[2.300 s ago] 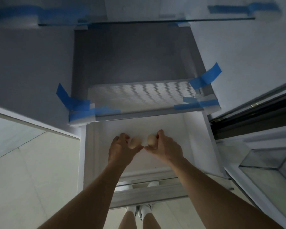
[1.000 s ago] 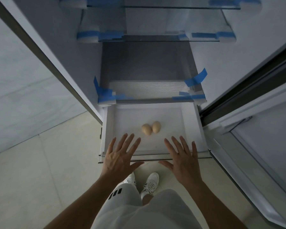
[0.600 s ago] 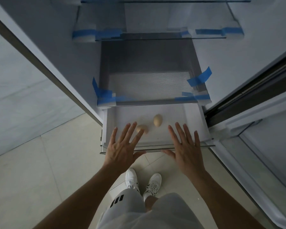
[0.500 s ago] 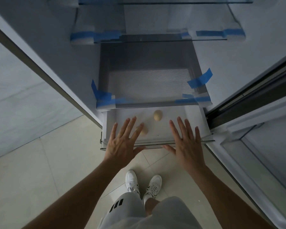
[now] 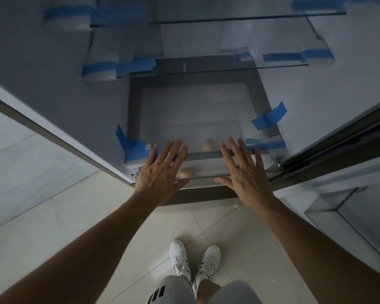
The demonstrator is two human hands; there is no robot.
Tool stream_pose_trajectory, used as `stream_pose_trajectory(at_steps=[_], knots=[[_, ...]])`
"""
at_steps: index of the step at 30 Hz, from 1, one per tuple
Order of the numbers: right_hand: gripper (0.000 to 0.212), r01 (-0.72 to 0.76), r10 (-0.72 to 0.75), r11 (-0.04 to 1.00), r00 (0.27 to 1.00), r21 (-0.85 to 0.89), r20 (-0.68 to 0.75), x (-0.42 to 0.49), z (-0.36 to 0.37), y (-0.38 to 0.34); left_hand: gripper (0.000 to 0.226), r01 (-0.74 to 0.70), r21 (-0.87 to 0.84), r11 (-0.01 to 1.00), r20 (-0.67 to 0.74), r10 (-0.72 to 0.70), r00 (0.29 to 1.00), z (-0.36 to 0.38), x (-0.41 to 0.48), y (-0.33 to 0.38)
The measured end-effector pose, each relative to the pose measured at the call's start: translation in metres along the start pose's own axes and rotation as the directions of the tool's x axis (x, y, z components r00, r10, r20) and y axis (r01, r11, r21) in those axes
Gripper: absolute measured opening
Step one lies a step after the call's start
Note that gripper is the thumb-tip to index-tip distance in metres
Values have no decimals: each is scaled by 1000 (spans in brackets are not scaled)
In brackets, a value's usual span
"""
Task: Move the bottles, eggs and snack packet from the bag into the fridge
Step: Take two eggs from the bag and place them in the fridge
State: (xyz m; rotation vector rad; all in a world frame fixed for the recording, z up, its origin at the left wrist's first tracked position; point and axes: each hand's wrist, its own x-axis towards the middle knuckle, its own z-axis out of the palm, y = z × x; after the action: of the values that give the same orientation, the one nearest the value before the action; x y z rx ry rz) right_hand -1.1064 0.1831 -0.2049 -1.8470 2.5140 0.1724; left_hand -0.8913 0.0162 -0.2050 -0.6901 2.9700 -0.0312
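Note:
Two tan eggs lie in the fridge's bottom drawer (image 5: 208, 172), which is almost fully slid in. One egg (image 5: 207, 145) shows under the ribbed glass cover, the other egg (image 5: 186, 172) sits near the drawer front beside my left thumb. My left hand (image 5: 162, 170) and my right hand (image 5: 244, 170) are flat with fingers spread against the drawer's front edge, holding nothing. No bag, bottles or snack packet are in view.
Glass shelves (image 5: 228, 69) taped with blue tape and foam blocks (image 5: 132, 150) sit above the drawer. The open fridge door (image 5: 347, 207) with its bins stands at the right. A grey wall panel is at the left, and my white shoes (image 5: 193, 262) stand on the pale tiled floor.
Both hands let go of the eggs in the drawer, drew back with fingers spread, then pushed the drawer inward. One egg rolled toward the drawer front.

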Motion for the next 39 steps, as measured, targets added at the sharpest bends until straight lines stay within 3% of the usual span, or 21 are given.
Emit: stream_pose_trajectory(at_steps=[9,21,28,35,39], knots=[[92,25,-25,1000,1000,-11,-18,44,-2,8,83,-13,-15,1000,-7,13,1000,-5,36,-18],[101,24,-21,999,998,43,-66,53,-1,8,80,-10,6,1000,56,10,998,-7,46,-21],[91,39,-45,994,997,104,56,55,-41,1,86,55,-62,997,209,-41,977,-51,44,-10],[67,84,-63,988,985,126,-163,29,-115,-23,72,87,-150,985,-106,-104,989,-115,10,10],[66,39,3,988,961,148,-276,15,-157,-27,68,124,-167,978,-173,-153,973,-151,-8,16]])
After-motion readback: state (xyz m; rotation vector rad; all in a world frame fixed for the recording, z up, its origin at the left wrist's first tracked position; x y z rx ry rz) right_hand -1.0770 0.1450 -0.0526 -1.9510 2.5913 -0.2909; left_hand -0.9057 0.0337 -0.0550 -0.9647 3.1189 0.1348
